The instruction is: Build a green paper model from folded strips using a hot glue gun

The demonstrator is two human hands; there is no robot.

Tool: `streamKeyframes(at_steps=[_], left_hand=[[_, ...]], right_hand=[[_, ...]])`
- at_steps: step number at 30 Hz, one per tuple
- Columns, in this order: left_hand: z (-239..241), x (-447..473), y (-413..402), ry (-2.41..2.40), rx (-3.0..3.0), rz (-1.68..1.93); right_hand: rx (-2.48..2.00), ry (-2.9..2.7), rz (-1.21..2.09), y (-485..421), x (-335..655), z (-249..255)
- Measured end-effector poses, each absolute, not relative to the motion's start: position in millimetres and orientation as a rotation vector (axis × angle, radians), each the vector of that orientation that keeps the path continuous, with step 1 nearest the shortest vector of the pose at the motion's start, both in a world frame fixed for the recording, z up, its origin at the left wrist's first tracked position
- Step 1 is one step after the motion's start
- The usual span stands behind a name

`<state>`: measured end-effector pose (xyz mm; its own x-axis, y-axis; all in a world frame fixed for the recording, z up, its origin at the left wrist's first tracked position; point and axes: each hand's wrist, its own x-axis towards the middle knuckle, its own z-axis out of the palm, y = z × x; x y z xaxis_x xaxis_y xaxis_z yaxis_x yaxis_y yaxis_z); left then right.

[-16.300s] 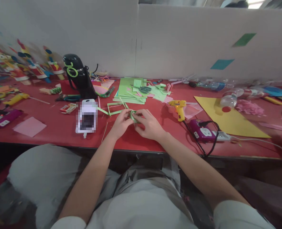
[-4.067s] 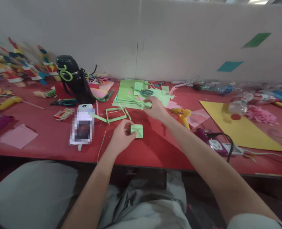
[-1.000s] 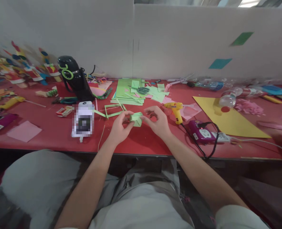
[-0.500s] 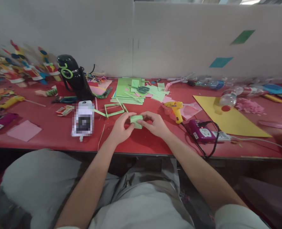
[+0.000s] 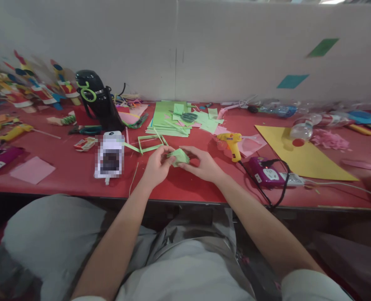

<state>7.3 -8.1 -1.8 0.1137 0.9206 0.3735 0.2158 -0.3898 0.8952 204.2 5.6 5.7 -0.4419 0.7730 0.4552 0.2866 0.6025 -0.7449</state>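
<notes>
A small light-green folded paper piece (image 5: 180, 156) is held between my two hands, just above the red table. My left hand (image 5: 160, 167) pinches its left side, thumb in front and fingers behind. On the other side my right hand (image 5: 203, 164) has its thumb at the lower edge and its fingers around the back. Just behind my left hand lies an open frame of green paper strips (image 5: 150, 144). Farther back, scissors with dark handles (image 5: 190, 117) rest on green paper sheets (image 5: 169, 108).
A yellow glue gun (image 5: 232, 144) lies to the right, its cord near a purple power box (image 5: 267, 172). A phone (image 5: 110, 154) and a black bottle (image 5: 99, 100) stand at left. Yellow paper (image 5: 323, 163) and plastic bottles (image 5: 301, 131) occupy the right side.
The green paper piece has been turned in my hands, from a flat-looking block to a tilted, pointed shape. My fingers have shifted on it; the things on the table stay where they were.
</notes>
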Motion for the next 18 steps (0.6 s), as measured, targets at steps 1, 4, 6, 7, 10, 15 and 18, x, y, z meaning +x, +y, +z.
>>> streamKeyframes(at_steps=[1, 4, 6, 7, 10, 15, 18], left_hand=[[-2.0, 7.0, -7.5, 1.093, 1.684, 1.345], [-3.2, 6.1, -6.7, 1.036, 1.684, 1.393], [-3.9, 5.9, -7.2, 1.038, 1.736, 1.401], [-4.2, 6.1, -7.8, 1.047, 1.764, 1.398], [-5.0, 8.1, -9.7, 1.072, 1.802, 1.394], [-5.9, 11.7, -11.2, 1.166, 1.808, 1.386], [-4.9, 11.3, -12.0, 1.28, 1.886, 1.337]], right_hand=[[-0.83, -2.006, 0.759, 5.3, 203.9, 5.9], [-0.822, -1.953, 0.767, 5.4, 203.6, 6.4], [-0.825, -1.914, 0.757, 6.3, 204.0, 6.0], [-0.826, -1.901, 0.757, 6.9, 204.1, 5.4], [-0.837, -1.841, 0.76, 8.9, 203.8, 2.5], [-0.873, -1.725, 0.72, 10.8, 201.1, -1.0], [-0.887, -1.8, 0.631, 11.5, 201.4, -1.7]])
